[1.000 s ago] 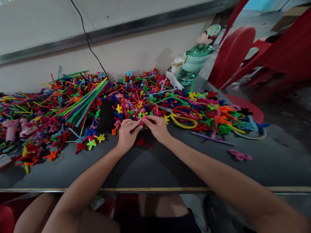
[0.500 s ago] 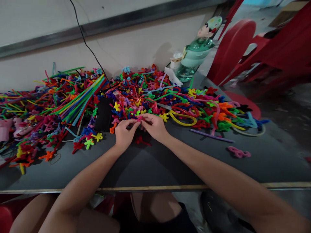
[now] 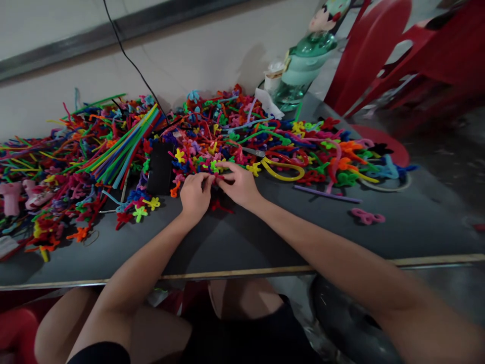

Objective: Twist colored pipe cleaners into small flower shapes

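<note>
Grip pinched on a small red piece [image 3: 218, 178]

From the head view, I see my left hand [image 3: 195, 198] and right hand [image 3: 240, 186] holding it above the counter [image 3: 242, 242]. They mostly hide it, so a slip could go unnoticed; dropped, it might get lost in the similarly coloured fuzzy-stem pile [image 3: 200, 144] just beyond.

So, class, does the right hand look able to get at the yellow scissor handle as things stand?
Probably yes: the yellow scissor handle lies just beside the right hand, with nothing seeming to cover its near edge. However, that hand's fingers are busy at a small reddish piece.
</note>
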### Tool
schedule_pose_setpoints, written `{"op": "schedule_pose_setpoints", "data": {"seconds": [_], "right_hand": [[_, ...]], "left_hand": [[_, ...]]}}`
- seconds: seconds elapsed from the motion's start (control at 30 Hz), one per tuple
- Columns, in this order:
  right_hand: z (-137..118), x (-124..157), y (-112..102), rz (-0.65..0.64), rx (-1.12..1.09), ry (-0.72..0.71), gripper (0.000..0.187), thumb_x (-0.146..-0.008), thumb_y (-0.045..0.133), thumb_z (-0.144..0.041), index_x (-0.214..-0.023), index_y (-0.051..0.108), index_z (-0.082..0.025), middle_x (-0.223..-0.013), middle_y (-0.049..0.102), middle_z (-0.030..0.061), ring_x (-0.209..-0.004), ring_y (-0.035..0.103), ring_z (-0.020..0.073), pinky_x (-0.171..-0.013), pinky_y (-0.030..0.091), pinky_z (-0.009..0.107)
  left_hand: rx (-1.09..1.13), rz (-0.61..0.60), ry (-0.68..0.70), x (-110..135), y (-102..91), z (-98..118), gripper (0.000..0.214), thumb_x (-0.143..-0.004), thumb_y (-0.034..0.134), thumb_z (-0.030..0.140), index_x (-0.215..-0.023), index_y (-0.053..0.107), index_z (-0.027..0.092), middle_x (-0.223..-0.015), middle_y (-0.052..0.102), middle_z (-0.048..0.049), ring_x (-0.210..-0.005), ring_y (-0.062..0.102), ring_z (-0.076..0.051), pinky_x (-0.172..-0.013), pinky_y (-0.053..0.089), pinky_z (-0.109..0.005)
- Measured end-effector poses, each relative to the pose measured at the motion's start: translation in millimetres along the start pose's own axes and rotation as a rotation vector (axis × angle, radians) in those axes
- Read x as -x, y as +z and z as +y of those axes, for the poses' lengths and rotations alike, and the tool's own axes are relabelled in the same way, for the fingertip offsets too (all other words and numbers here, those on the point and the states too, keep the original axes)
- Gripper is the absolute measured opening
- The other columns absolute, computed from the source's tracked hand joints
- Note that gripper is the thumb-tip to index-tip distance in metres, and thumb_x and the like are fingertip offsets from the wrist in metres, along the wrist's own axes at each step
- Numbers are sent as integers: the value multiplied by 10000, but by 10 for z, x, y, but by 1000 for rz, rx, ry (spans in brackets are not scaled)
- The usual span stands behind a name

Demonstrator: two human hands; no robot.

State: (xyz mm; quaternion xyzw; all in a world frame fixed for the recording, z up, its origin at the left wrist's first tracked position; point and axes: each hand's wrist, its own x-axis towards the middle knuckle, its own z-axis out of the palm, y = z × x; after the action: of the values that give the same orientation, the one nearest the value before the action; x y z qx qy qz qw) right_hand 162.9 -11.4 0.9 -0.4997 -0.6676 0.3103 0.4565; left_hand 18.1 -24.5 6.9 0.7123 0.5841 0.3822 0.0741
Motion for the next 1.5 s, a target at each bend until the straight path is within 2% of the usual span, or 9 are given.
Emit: {"op": "schedule_pose_setpoints", "data": {"seconds": [0.27, 0.57, 0.7, 0.87, 0.97, 1.07, 1.2, 1.3, 1.5], "right_hand": [[-9, -6, -1, 55, 25, -38, 290, -810, 610, -278, -1062, 681, -155, -687, 733, 41, -524, 627, 158, -598, 509, 306], [10, 31, 38, 18, -20, -81, 233, -806, 593, -230, -992, 719, -168, -890, 748, 72, -797, 719, 226, -732, 577, 339], [14, 38, 37, 6, -53, -90, 232, -815, 591, -251, -988, 725, -172, -924, 745, 72, -825, 720, 226, -776, 585, 356], [29, 29, 35, 3, -136, -96, 234, -815, 612, -313, -957, 730, -168, -933, 744, 77, -837, 717, 227, -781, 583, 361], [32, 12, 44, -9, -191, -51, 239, -796, 634, -332, -940, 730, -167, -867, 747, 75, -779, 711, 218, -736, 577, 354], [40, -1, 52, 0, -265, -2, 260, -784, 646, -363, -925, 726, -159, -815, 740, 76, -716, 691, 194, -668, 558, 321], [86, -32, 46, -54, -414, 56, 340, -802, 619, -462, -938, 712, -165, -662, 684, 25, -516, 588, 117, -479, 461, 238], [117, -77, 38, -156, -443, 74, 406, -839, 545, -540, -803, 707, -169, -512, 585, -14, -424, 487, 83, -413, 375, 210], [89, -127, 33, -280, -537, 128, 489, -815, 510, -619, -714, 685, -174, -652, 675, 46, -509, 558, 113, -415, 376, 217]], "left_hand": [[9, 56, 71, -3, -51, -58, 161, -825, 656, 350, -850, 719, 204, -762, 709, -38, -800, 570, -194, -737, 444, -318], [6, 45, 179, -6, -85, -70, 162, -862, 589, 287, -805, 711, 198, -733, 700, -60, -826, 542, -210, -788, 440, -358], [187, -35, 24, -42, -86, -83, 151, -838, 601, 277, -761, 699, 192, -749, 692, -45, -802, 552, -189, -760, 449, -335], [693, -238, -281, -87, -14, -177, 217, -806, 618, 368, -750, 670, 164, -704, 655, -14, -664, 554, -124, -681, 459, -273], [762, -235, -320, -69, 0, -185, 272, -771, 655, 434, -760, 664, 162, -710, 646, -12, -661, 555, -114, -686, 465, -262], [656, -158, -227, -33, -34, -146, 298, -836, 581, 455, -813, 671, 173, -740, 652, -25, -689, 566, -128, -687, 471, -268], [285, -19, 99, -29, -111, -127, 235, -898, 529, 353, -1020, 684, 224, -927, 695, -55, -868, 585, -169, -803, 478, -313], [86, -14, 279, -76, -119, -177, 210, -880, 578, 297, -1047, 688, 234, -857, 714, -45, -817, 578, -172, -772, 483, -308], [130, 70, 237, -129, -76, -232, 172, -846, 635, 275, -993, 696, 209, -832, 711, -44, -823, 603, -164, -762, 504, -302]]}}
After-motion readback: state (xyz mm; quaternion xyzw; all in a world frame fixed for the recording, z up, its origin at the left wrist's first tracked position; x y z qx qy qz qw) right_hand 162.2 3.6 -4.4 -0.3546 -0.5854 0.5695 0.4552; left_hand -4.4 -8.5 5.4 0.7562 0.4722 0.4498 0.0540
